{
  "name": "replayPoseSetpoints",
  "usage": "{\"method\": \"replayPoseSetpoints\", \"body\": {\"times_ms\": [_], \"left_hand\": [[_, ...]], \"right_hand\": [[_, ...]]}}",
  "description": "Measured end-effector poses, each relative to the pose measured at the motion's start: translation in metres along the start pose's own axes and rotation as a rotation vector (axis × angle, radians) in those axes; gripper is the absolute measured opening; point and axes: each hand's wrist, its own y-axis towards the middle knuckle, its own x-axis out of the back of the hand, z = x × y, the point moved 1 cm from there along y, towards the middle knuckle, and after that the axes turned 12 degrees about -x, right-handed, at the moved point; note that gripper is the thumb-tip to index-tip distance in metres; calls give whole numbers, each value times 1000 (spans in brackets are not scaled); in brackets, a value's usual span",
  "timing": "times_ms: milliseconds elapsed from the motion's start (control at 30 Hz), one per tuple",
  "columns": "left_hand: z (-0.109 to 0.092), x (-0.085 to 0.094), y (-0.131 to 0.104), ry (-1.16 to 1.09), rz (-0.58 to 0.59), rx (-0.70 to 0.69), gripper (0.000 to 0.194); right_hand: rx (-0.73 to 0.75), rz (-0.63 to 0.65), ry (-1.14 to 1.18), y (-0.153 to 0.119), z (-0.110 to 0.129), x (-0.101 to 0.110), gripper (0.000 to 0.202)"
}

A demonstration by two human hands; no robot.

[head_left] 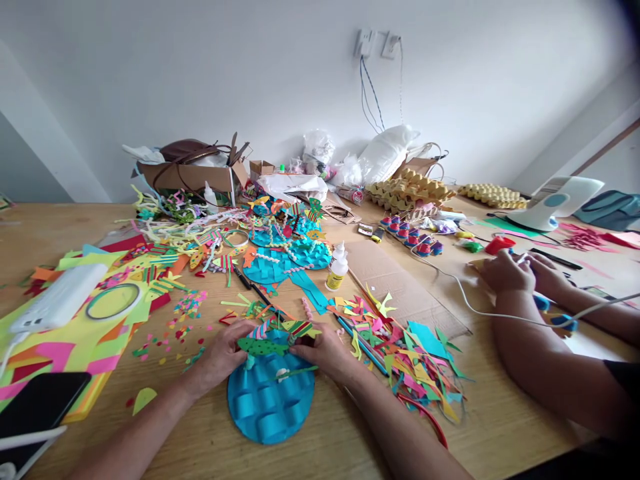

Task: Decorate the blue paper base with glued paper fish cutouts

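A round blue woven paper piece (270, 407) lies on the wooden table right before me. On its upper part stand paper fish, among them a green one (263, 346) and a yellow, red and green striped one (300, 329). My left hand (227, 347) is closed at the left end of the green fish, its fingertips pressed together. My right hand (323, 350) pinches near the green fish's right end, just under the striped fish; which part it grips is partly hidden. A glue bottle (337, 269) stands upright beyond my hands.
Paper scraps (415, 360) and a cardboard sheet (400, 287) lie to the right. More blue pieces (267, 267) sit farther back. A power strip (60, 297) and phone (43, 407) are at left. Another person's hands (515, 273) work at right, near a white cable (465, 300).
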Motion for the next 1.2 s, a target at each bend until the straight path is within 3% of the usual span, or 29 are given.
{"method": "replayPoseSetpoints", "body": {"times_ms": [633, 1200], "left_hand": [[-1, -4, 3, -24, -24, -20, 37], [11, -6, -3, -20, -15, 10, 50]], "right_hand": [[70, -32, -64, 2, 2, 0, 8], [135, -26, -98, 4, -2, -1, 10]]}}
